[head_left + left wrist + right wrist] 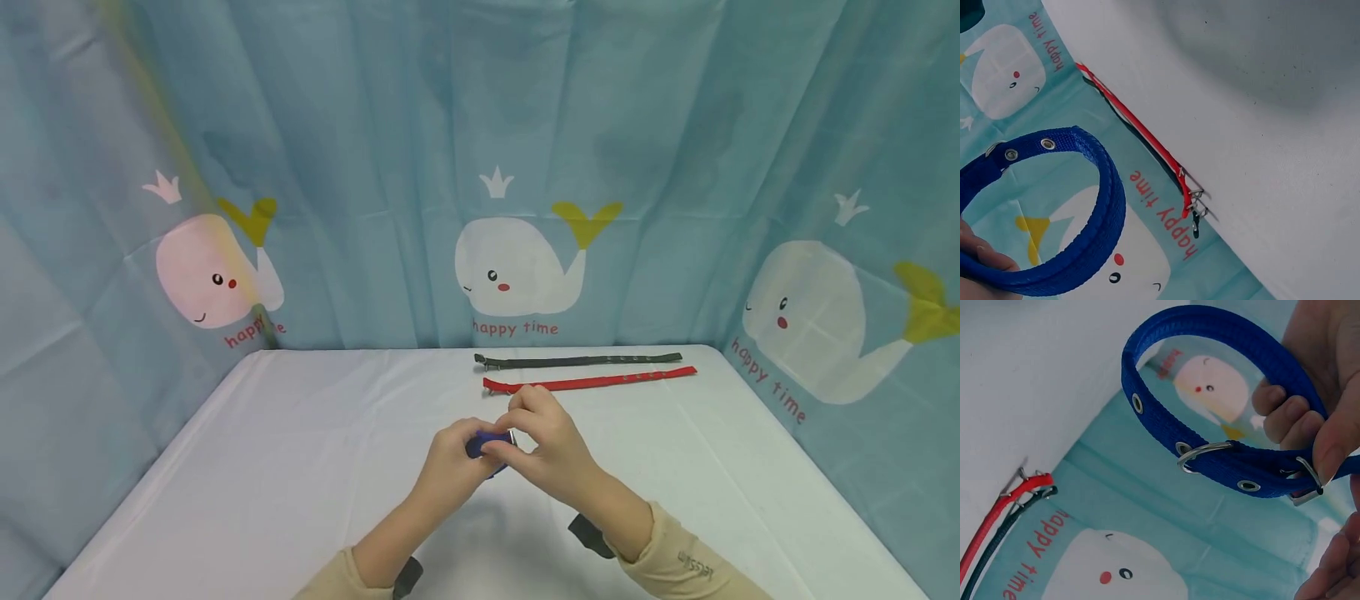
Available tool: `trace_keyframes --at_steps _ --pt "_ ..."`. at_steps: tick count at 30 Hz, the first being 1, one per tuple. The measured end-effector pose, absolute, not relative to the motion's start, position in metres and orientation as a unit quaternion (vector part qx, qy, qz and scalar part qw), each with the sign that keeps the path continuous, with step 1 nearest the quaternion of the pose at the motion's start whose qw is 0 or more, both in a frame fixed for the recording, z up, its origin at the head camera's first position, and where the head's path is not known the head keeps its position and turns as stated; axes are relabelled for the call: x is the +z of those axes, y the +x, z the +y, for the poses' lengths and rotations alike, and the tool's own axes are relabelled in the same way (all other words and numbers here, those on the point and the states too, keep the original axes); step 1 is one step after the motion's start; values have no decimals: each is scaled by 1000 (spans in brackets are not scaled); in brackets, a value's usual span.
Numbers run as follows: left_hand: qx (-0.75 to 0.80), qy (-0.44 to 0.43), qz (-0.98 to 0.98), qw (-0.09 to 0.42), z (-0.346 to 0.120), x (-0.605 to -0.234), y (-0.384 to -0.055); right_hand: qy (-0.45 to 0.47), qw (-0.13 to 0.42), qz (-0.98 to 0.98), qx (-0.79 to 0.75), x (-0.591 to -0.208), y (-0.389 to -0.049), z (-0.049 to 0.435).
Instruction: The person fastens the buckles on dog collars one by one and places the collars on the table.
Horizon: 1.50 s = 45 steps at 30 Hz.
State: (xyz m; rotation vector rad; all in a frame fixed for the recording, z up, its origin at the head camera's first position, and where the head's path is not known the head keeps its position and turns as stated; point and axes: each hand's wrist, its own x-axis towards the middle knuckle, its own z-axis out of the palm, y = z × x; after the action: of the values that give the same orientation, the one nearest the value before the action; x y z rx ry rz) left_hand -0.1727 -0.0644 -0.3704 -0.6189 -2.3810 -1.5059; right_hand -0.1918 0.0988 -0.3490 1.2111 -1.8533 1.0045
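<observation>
A blue collar (pixel 1172 431), bent into a loop, hangs between the two hands over the table. My left hand (pixel 448 463) grips the band; in the right wrist view its curled fingers (pixel 1288 415) lie against the inside of the loop. My right hand (pixel 551 446) pinches the collar by its metal buckle (pixel 1304 495), thumb and fingers arched together. The strap passes through the buckle and a metal D-ring (pixel 1190 457). Several eyelets show along the strap. The head view hides most of the collar behind the fingers.
On the white table (pixel 300 450), a red collar (pixel 585 383) and a dark green collar (pixel 585 362) lie straightened side by side at the back right. A blue curtain (pixel 390 167) with whale prints encloses the back and sides.
</observation>
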Motion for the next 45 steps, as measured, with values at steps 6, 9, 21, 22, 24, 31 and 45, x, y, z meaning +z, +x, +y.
trace_keyframes --at_steps 6,9,21,22,24,31,45 --pt "-503 -202 -832 119 -61 -372 -171 451 358 -721 384 -346 -190 96" --pt "-494 -189 -843 100 -60 -371 -170 437 355 -710 423 -342 -190 97" --pt "-535 -113 -836 33 -60 -367 -167 334 180 -696 609 -333 -183 109" --pt "-542 -105 -834 29 -60 -366 -166 336 176 -691 616 -334 -184 110" --pt "-552 -93 -828 22 -60 -366 -166 343 174 -679 626 -338 -186 111" --pt "-563 -111 -818 35 -60 -367 -168 368 163 -658 636 -340 -189 110" --pt "-569 -108 -814 41 -62 -368 -167 346 129 -689 624 -345 -187 108"
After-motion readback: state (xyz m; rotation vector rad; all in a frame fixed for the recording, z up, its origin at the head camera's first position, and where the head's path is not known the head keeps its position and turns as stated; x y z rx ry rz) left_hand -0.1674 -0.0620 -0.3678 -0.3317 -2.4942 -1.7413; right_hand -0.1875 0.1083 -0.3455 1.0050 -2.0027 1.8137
